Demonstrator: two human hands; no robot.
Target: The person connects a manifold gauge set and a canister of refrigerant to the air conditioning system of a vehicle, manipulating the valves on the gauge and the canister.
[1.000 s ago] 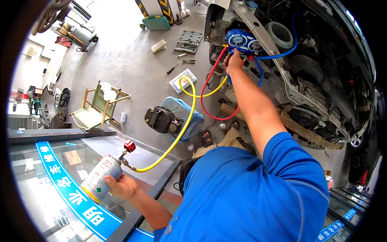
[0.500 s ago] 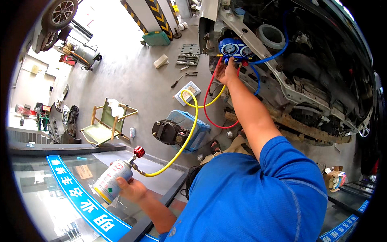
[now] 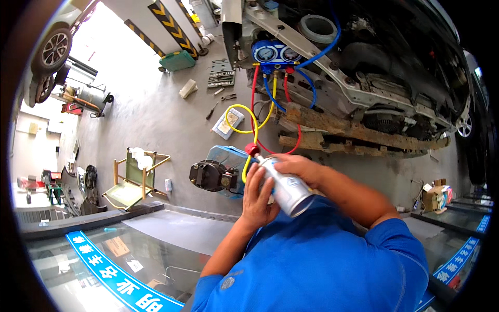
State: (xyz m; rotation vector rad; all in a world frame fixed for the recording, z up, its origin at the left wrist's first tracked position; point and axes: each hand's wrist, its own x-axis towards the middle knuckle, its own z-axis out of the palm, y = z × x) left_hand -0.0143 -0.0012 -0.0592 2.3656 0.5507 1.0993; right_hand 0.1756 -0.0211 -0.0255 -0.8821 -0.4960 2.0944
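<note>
A silver canister [image 3: 292, 193] with a red knobbed valve [image 3: 252, 150] is tilted in front of my body. My left hand [image 3: 257, 200] has its fingers closed round its left side, just below the valve. My right hand [image 3: 301, 171] grips its upper part from the right. A yellow hose [image 3: 244, 109] runs up from behind the valve to a blue gauge manifold [image 3: 275, 54], which rests at the car's front with red and blue hoses. Where the hose joins the valve is hidden by my fingers.
An open engine bay [image 3: 390, 67] fills the upper right. A blue bin with a black compressor [image 3: 205, 177], a folding chair [image 3: 132, 184], a socket set [image 3: 221, 78] and a green case [image 3: 176, 61] stand on the floor. Glass panels [image 3: 150, 249] lie along the lower left.
My right hand has let go of the gauge manifold and now holds the canister. My left hand has brought the canister from the lower left to the middle. The view has shifted.
</note>
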